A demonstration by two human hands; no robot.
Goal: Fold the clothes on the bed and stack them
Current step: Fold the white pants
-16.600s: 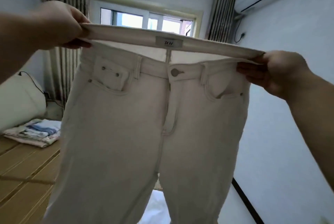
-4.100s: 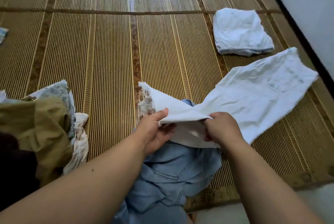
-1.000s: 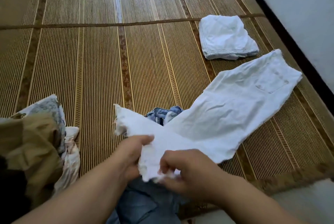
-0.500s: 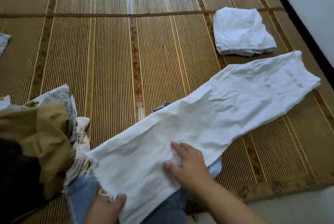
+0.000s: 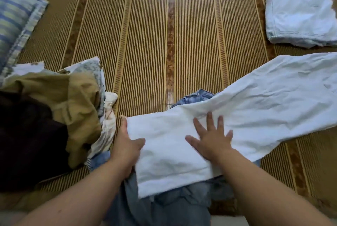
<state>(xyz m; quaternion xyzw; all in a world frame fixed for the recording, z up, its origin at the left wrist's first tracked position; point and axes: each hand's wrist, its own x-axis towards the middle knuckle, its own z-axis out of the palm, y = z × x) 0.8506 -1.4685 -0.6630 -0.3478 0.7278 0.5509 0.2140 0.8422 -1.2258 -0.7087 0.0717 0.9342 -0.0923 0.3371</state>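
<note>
Trousers [image 5: 237,112], white and creased, lie slantwise on a woven mat [image 5: 145,43], and we look down on them from above the person's bare forearms. Their near end rests on top of blue jeans [image 5: 164,207] at the bottom centre, and the rest runs up and away past the right edge of the view. The right hand [image 5: 211,140] lies flat on the trousers, palm down, fingers straight and spread. The left hand [image 5: 125,145] is at the trousers' left edge, with its thumb on top of the cloth and one finger straight along the edge; we cannot tell whether the other fingers curl under to grip. Just left of that hand sits a loose pile [image 5: 54,107] of unfolded clothes in tan, dark and floral fabric. A blue striped cloth [image 5: 14,21] shows at the far left. At the top right, just beyond the trousers and well apart from both hands, lies a folded white garment [image 5: 299,15].
</note>
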